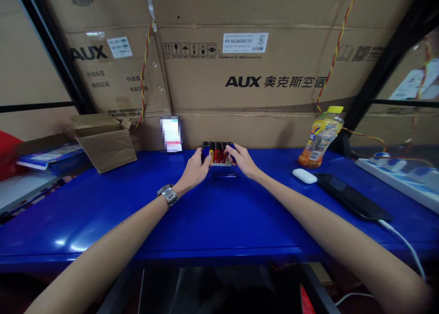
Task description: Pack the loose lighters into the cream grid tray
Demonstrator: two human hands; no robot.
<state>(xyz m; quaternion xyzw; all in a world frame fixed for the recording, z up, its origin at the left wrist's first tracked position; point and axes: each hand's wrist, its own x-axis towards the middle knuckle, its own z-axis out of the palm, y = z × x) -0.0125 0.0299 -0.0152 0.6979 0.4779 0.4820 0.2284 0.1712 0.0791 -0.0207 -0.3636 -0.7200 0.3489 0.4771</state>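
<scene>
A tray of several lighters (217, 153), in red, yellow and dark colours with black tops, stands on the blue tabletop (219, 213) near the back. At its left side, my left hand (196, 166) is closed around a blue lighter (206, 152) held upright. My right hand (243, 160) curls at the tray's right end, its fingers closed on a blue lighter (232, 146) that is partly covered by them. In front of the tray, a dark blue lighter (225, 175) lies flat on the table, touched by neither hand.
Behind stand large cardboard boxes (291, 99). A lit phone (171, 134) leans there, with an open small carton (103, 145) further left. To the right are a drink bottle (318, 138), a white earbud case (304, 176), a black device (353, 196) with a cable, and a power strip (398, 179).
</scene>
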